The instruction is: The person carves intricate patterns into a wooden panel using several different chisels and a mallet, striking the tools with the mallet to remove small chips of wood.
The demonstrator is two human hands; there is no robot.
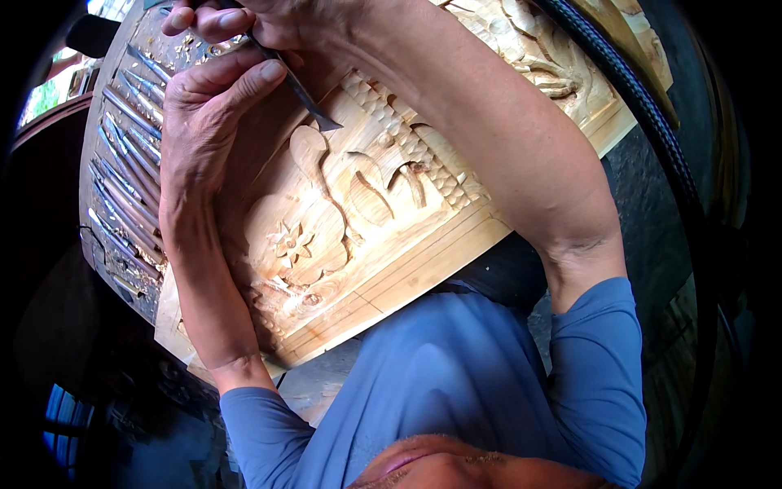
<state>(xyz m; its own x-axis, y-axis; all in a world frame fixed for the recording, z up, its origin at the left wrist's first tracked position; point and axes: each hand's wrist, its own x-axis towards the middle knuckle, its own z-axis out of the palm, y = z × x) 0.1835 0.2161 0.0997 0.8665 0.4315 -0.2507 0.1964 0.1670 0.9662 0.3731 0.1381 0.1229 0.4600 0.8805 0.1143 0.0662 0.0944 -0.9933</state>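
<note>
A dark-shafted carving chisel (300, 91) slants down over a pale wooden panel (423, 253). Its flared cutting end rests on or just above the wood, near the top of a carved curling stem (308, 151). The thumb and fingers of my left hand (208, 102) are closed round the lower shaft. Above it, my right hand (244, 20) is closed at the chisel's upper part, whose handle is mostly hidden by the fingers and the picture's edge. A carved flower (293, 243) and leaf shapes (371, 196) stand in relief nearer to me.
Several carving tools (130, 175) lie side by side on the worktop left of the panel, among wood chips. A thick braided dark hose (643, 90) curves down the right side. More deep carving (542, 65) covers the panel's far right part.
</note>
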